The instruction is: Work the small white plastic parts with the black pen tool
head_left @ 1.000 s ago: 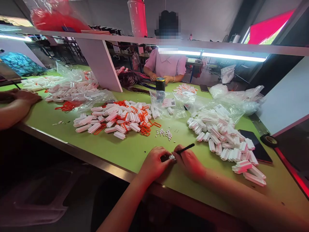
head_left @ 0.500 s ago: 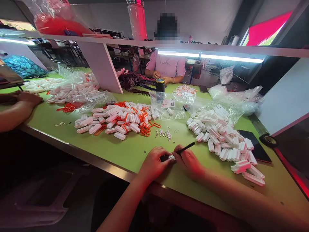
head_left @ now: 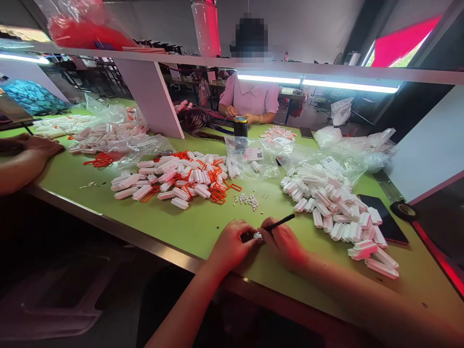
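Observation:
Near the table's front edge, my left hand (head_left: 234, 242) is closed around a small white plastic connector housing (head_left: 257, 236), most of it hidden by the fingers. Close against it on the right, my right hand (head_left: 284, 241) grips a thin black pen-like tool (head_left: 283, 222), whose rear end sticks out up and to the right. The tool's tip is hidden at the housing. Just beyond my hands lies a scatter of tiny white pegs (head_left: 248, 200). White housings mixed with orange clips (head_left: 218, 195) form a heap to the left, and more white housings (head_left: 337, 205) are piled to the right.
Clear plastic bags (head_left: 253, 162) lie behind the heaps. A black can (head_left: 240, 128) stands farther back. A dark flat device (head_left: 384, 220) and a tape roll (head_left: 403, 211) are at right. Another person's hands (head_left: 39, 147) are at left; a person (head_left: 250, 96) sits opposite beneath the lamp shelf.
Both hands keep almost the same place and grip on the housing and the black tool. The view has shifted very slightly.

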